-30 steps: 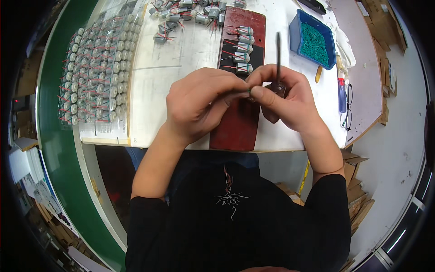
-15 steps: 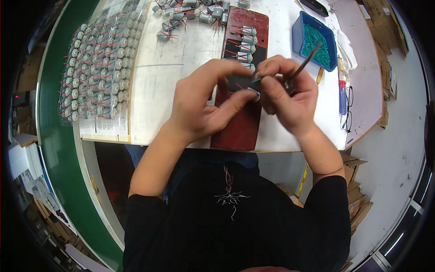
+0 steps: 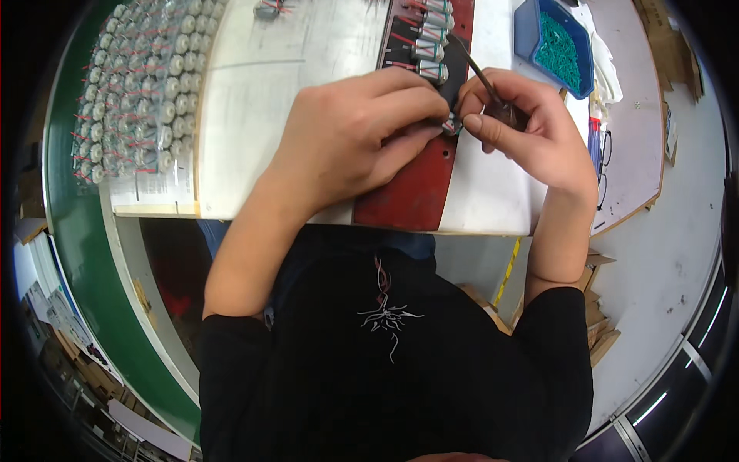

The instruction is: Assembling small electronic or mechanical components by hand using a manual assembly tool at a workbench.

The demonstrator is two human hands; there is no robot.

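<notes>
My left hand (image 3: 350, 131) pinches a small silver cylindrical part (image 3: 449, 125) with thin wires, holding it over a dark red mat (image 3: 416, 189). My right hand (image 3: 523, 127) grips a thin dark tool (image 3: 481, 77) whose shaft slants up to the left, and its thumb meets the same small part. Both hands touch at the part. A row of similar small cylindrical parts (image 3: 425, 42) with red wires lies on the mat just above my hands.
A tray of many small silver cylindrical parts (image 3: 127, 92) lies at the left of the white table (image 3: 308, 46). A blue bin (image 3: 556, 46) with green pieces stands at the upper right. A green belt (image 3: 73, 254) curves along the left. Cardboard (image 3: 596, 308) sits on the floor right.
My hands have stayed together on the small part. The tool in my right hand has swung from upright to slanting up-left. The view has moved closer to the table.
</notes>
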